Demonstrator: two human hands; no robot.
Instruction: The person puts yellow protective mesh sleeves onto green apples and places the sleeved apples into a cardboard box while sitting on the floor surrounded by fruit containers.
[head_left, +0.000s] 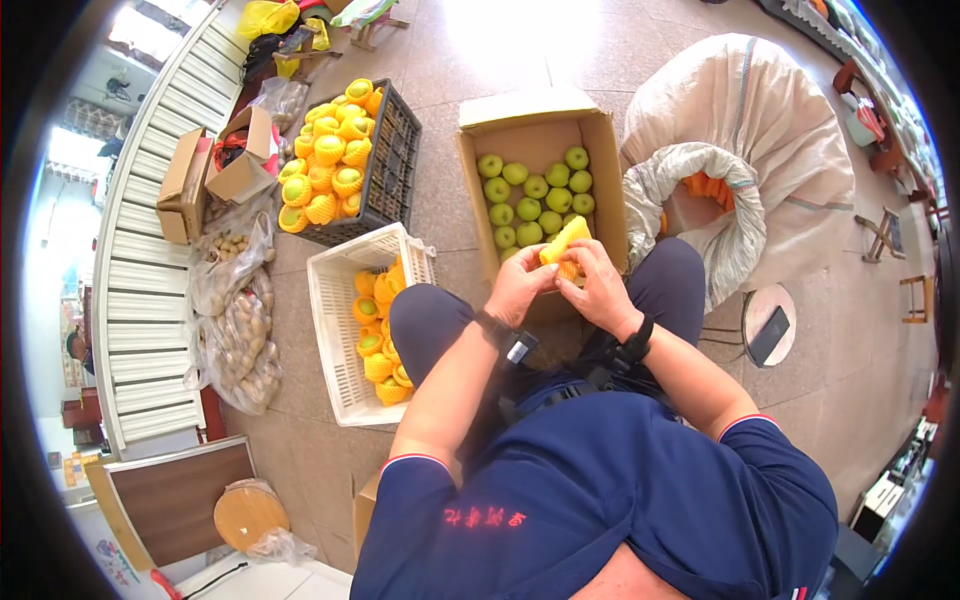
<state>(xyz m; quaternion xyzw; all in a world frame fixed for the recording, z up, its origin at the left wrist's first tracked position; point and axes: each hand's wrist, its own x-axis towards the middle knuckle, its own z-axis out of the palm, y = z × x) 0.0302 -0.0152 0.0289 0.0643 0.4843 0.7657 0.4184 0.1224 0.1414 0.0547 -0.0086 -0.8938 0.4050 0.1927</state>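
In front of my knees, my left hand (521, 282) and my right hand (600, 289) meet on a yellow foam net sleeve (568, 237). Fingers of both hands pinch its lower part, and the sleeve's upper end sticks up and away from me. My fingers cover much of it, so I cannot tell whether an apple is inside. Just beyond them stands an open cardboard box (616, 176), with loose green apples (559, 199) on its bottom. A large woven sack (795, 135) leans at the box's right, its rolled mouth showing orange foam sleeves (709, 193).
Left of my knee is a white plastic crate (324, 322) holding sleeved fruit (377, 367). Behind it, a black crate (394, 161) is heaped with more. Bags of potatoes (240, 330) lie along the left wall. A phone (769, 335) rests on a round stool (784, 304) at right.
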